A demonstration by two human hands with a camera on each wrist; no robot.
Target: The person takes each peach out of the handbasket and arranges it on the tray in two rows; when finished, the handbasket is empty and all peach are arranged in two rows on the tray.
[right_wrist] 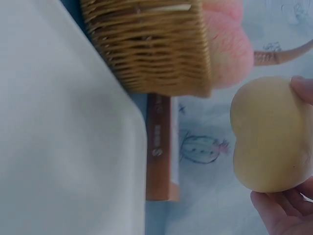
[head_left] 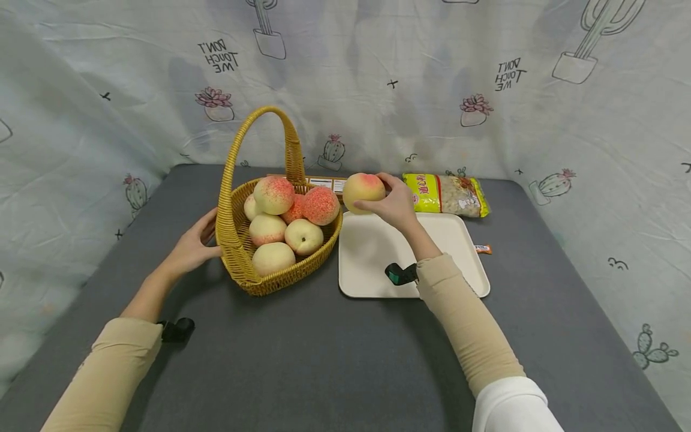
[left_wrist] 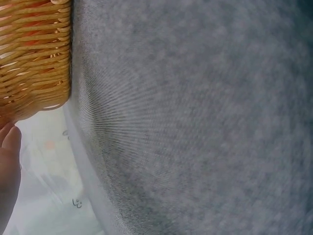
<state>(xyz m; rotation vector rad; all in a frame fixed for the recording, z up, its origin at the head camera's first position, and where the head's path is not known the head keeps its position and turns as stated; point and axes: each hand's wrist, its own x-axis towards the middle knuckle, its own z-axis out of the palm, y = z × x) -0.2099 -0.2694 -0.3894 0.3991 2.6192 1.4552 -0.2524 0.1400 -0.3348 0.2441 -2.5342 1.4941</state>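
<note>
In the head view, a tan wicker basket (head_left: 286,282) with a tall arched handle stands left of the middle, piled with several cream and red peaches (head_left: 272,259). My left hand (head_left: 190,245) rests against the basket's left outer side, thumb and fingers spread apart. The left wrist view catches only part of that hand (left_wrist: 9,171), its fingertips right at the wickerwork. My right hand (head_left: 396,203) grips a yellow peach with a red blush (head_left: 360,191) between thumb and fingers. This peach is above the far left edge of a white tray (head_left: 372,258), just right of the basket.
A yellow food packet with a see-through part (head_left: 448,195) lies behind the tray. Behind the basket is a flat brown box (right_wrist: 159,147), partly hidden. A small orange wrapper (head_left: 483,249) lies by the tray's right edge. A patterned cloth (head_left: 351,90) hangs behind the grey table (head_left: 324,366).
</note>
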